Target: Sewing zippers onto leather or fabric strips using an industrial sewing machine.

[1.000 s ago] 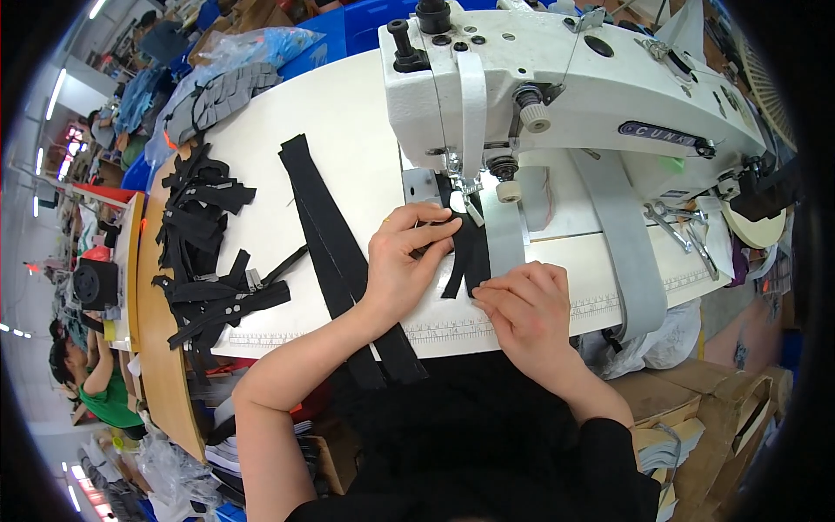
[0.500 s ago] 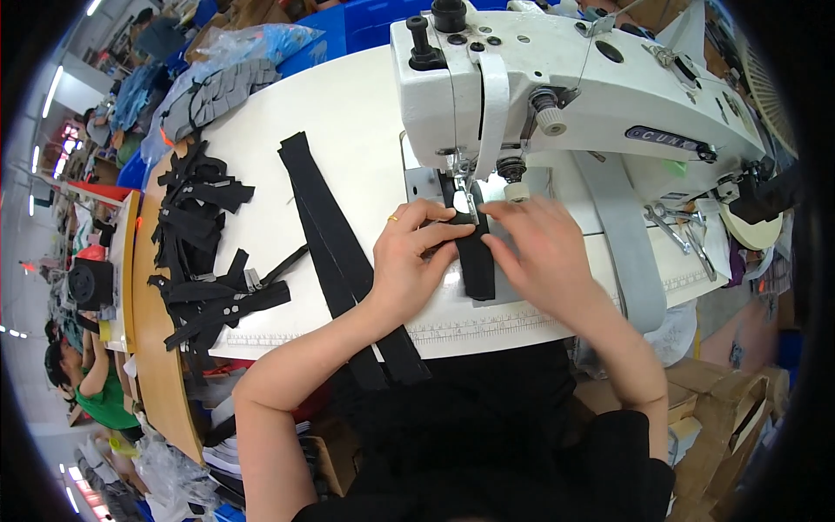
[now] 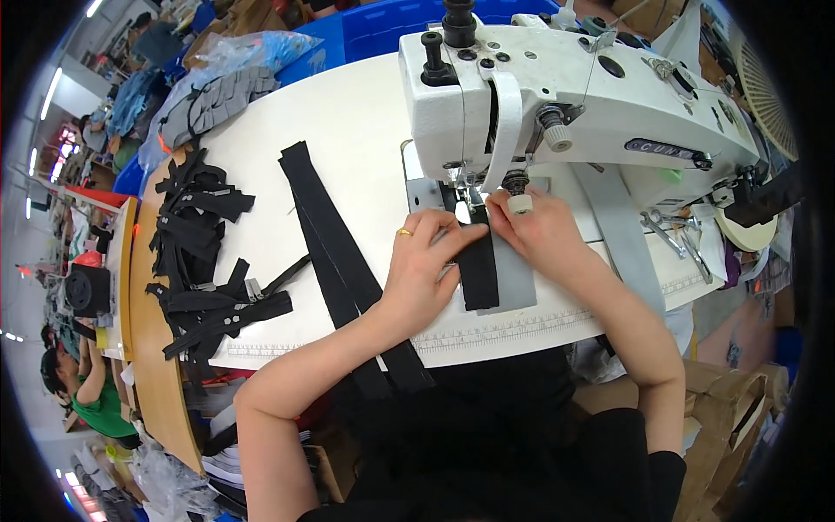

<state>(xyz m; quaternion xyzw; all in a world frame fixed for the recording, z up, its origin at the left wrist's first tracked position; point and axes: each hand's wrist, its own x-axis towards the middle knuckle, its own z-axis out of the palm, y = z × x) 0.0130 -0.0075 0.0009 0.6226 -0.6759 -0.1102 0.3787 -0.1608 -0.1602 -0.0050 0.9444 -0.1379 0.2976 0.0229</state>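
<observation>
A short black fabric strip [image 3: 479, 274] lies lengthwise on the bed of a white sewing machine [image 3: 591, 109]. Its far end runs to the presser foot [image 3: 464, 210]. My left hand [image 3: 424, 271] rests along the strip's left side, the index finger stretched across it and the thumb apart near its edge. My right hand [image 3: 541, 228] is closed in a pinch right of the presser foot, close to the strip's right edge. What those fingertips hold is hidden. A long black double strip [image 3: 326, 228] passes under my left forearm and over the table's front edge.
Left on the white table [image 3: 261, 187] lies a heap of black fabric pieces [image 3: 196, 230] with small silvery parts. Grey fabric [image 3: 228, 97] lies behind it. Wrenches [image 3: 670, 233] and a grey strip [image 3: 622, 222] are to the right. A person in green [image 3: 103, 404] works far left.
My right fingers have drawn into a pinch beside the presser foot. My left hand has shifted slightly toward me and right, its thumb spreading from the index finger.
</observation>
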